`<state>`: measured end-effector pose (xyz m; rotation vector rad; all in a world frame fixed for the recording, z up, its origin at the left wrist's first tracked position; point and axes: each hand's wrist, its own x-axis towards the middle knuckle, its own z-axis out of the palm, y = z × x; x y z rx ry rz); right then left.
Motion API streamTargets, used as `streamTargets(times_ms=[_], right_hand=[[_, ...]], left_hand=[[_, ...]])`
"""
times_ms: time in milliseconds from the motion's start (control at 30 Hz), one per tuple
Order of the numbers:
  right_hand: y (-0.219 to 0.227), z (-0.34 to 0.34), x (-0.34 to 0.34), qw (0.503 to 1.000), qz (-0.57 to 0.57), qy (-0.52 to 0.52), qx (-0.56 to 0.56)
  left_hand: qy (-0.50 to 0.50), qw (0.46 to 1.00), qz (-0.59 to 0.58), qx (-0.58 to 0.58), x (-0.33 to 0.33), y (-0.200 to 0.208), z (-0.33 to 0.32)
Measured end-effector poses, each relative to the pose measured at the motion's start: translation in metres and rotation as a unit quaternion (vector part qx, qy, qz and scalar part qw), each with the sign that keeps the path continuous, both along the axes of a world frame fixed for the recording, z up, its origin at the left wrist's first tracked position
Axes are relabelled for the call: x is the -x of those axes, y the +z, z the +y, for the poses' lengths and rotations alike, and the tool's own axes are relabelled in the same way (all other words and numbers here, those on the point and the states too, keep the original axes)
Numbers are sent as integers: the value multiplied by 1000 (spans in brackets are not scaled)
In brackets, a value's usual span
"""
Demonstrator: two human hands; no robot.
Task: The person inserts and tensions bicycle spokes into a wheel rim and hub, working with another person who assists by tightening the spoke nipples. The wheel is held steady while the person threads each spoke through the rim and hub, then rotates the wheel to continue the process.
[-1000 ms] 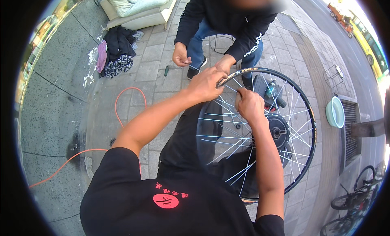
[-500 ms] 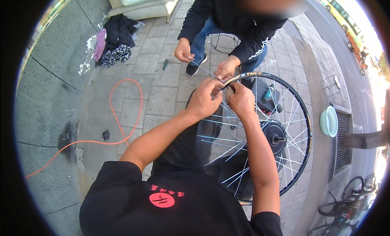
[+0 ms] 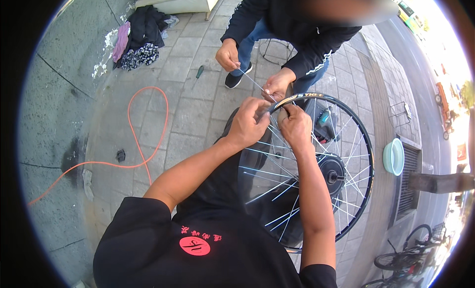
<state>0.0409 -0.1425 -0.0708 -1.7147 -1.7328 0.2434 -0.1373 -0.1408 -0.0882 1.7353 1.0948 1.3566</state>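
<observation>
A spoked wheel with a black rim (image 3: 367, 139) and a black hub (image 3: 330, 171) stands tilted before me. My left hand (image 3: 249, 122) has its fingers bent on the rim's far left part. Close beside it, my right hand (image 3: 297, 129) is closed at the same stretch of rim, its fingertips partly hidden. Across from me, a co-worker's hand (image 3: 228, 55) holds one end of a thin metal spoke (image 3: 255, 82). The co-worker's other hand (image 3: 278, 84) guides the spoke's lower end at the rim, right by my fingers.
An orange hose (image 3: 129, 120) loops over the paving at left. A green-handled screwdriver (image 3: 199, 72) lies near the co-worker's shoe. Clothes (image 3: 143, 35) are heaped by the wall. Behind the wheel sits a dark toolbox (image 3: 324, 132); a pale green basin (image 3: 394, 157) stands at right.
The view has shifted slightly. The co-worker's upper hand still holds the spoke, angled to the rim. Both my hands stay at the rim, with the left fingers a little more spread over it.
</observation>
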Motion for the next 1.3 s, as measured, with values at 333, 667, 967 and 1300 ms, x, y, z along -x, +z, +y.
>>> streamTargets(times_ms=[333, 667, 967, 1300], right_hand=[[-4, 1, -3, 1000, -5, 15, 1], [-5, 1, -3, 1000, -1, 18, 4], [-1, 0, 1, 1000, -12, 15, 16], [0, -2, 4, 1000, -20, 23, -2]], left_hand=[[8, 1000, -15, 12, 2, 0, -2], [11, 1000, -27, 11, 3, -2, -3], [20, 1000, -9, 7, 6, -2, -4], [25, 1000, -16, -2, 7, -1, -5]])
